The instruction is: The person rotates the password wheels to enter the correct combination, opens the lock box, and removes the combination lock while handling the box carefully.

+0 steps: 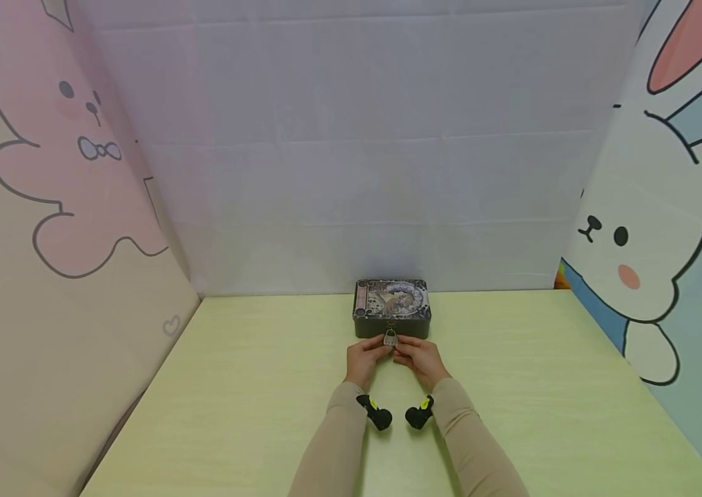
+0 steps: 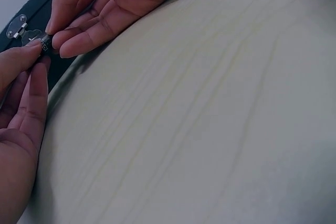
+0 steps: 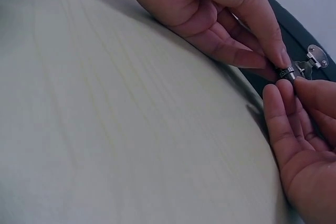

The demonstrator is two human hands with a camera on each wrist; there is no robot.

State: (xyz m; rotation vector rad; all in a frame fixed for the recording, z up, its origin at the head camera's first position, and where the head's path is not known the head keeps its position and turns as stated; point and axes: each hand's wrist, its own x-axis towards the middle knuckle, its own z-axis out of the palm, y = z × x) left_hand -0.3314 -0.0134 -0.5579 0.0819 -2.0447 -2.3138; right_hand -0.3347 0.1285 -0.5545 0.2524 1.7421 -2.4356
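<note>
A tin box (image 1: pixel 391 304) with a dark, ornately printed lid stands closed at the table's back edge. From the metal hasp (image 3: pixel 316 56) on its front hangs a small combination padlock (image 1: pixel 391 339), whose number dials (image 2: pixel 45 43) show in the left wrist view. My left hand (image 1: pixel 364 362) pinches the padlock from the left, thumb (image 2: pixel 32 43) on its body. On the other side, my right hand (image 1: pixel 423 359) pinches it between thumb and fingers (image 3: pixel 286 95). Fingertips of both hands meet around the lock and hide part of it.
The box stands on a pale yellow-green table (image 1: pixel 251 386). Behind it hangs a white cloth (image 1: pixel 351 152). Cloths printed with a pink animal (image 1: pixel 59 200) and a white rabbit (image 1: pixel 642 269) flank the table. Black wrist cameras (image 1: pixel 379 417) sit at both cuffs.
</note>
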